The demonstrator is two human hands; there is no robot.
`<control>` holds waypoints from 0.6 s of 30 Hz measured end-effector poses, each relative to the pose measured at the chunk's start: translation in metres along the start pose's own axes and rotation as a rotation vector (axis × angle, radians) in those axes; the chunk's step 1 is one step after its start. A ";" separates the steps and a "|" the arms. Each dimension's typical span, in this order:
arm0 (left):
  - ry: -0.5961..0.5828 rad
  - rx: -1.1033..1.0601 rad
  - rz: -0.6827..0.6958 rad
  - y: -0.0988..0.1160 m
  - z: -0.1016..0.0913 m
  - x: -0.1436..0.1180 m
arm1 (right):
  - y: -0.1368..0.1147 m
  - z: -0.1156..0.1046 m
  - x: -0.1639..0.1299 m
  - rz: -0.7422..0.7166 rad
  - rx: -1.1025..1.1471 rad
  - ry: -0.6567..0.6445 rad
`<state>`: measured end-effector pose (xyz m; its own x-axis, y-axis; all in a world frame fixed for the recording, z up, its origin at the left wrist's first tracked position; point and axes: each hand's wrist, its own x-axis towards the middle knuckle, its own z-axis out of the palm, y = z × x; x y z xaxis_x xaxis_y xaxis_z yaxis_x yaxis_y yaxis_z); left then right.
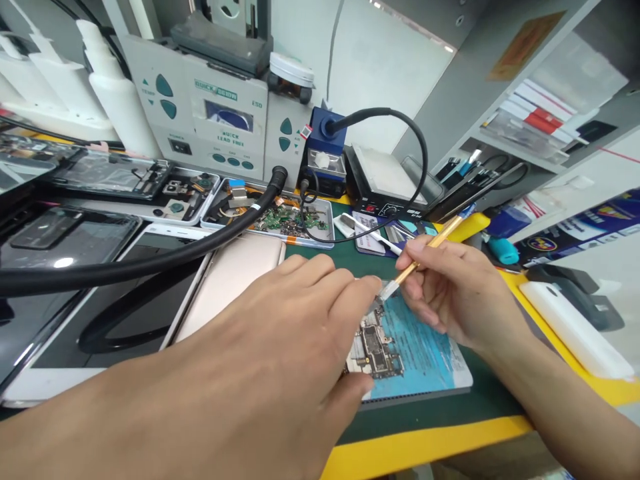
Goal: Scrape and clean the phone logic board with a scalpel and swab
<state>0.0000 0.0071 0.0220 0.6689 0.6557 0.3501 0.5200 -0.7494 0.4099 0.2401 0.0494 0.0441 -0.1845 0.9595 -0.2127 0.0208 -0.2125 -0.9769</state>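
Left hand [305, 327] half-curled, can't tell if gripping circuit board [377, 350] beside it; right hand [457, 283] pinches wooden-handled tool [447, 230].

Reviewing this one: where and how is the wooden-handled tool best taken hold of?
Probably by the lower part of its slim wooden handle, pen-fashion, from the person's right, as the right hand holds it. The handle slants up to the right, while the metal end points down at the circuit board, close to the left hand's fingers.
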 end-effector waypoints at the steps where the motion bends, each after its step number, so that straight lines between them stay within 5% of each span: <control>1: 0.003 0.004 0.008 0.000 0.000 0.000 | 0.000 -0.001 0.000 -0.002 0.008 -0.003; 18: 0.006 0.071 -0.004 0.001 0.000 0.004 | 0.006 -0.001 -0.006 -0.081 -0.003 -0.082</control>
<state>0.0031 0.0089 0.0241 0.6636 0.6594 0.3532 0.5595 -0.7509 0.3509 0.2423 0.0421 0.0393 -0.2654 0.9552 -0.1309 0.0053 -0.1343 -0.9909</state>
